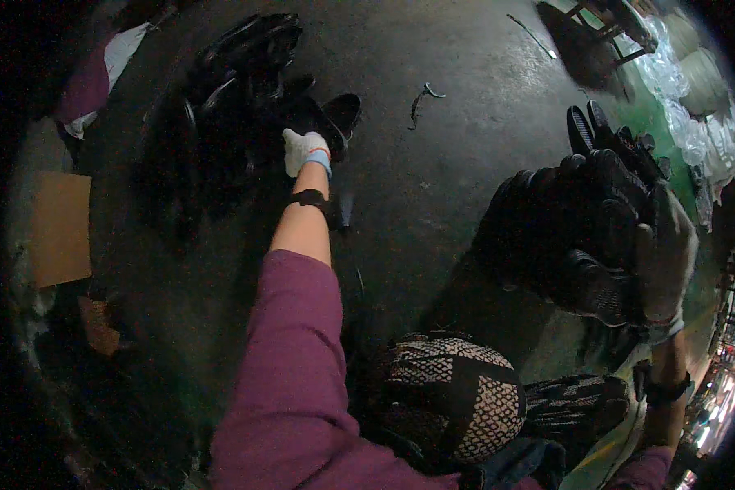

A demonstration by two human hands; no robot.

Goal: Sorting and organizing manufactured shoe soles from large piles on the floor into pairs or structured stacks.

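Observation:
My left arm stretches forward, and my left hand (305,153), in a white glove, is closed at the near edge of a dark heap (241,90) of black shoe soles. A single black shoe sole (335,122) sticks out just beyond the glove, seemingly in its grip; the fingertips are lost in shadow. On the right, a thick bunch of black shoe soles (580,233) rests against the palm of my right hand (665,253), which wears a greyish glove and wraps the bunch's outer side. Ribbed sole surfaces show along that bunch.
Brown cardboard (61,229) stands at the left. Purple and white cloth (90,82) lies at the far left. A thin strap (423,102) is on the dark floor ahead. At the far right are a stool (616,33) and clear plastic bags (698,73). My patterned knee (457,388) is below.

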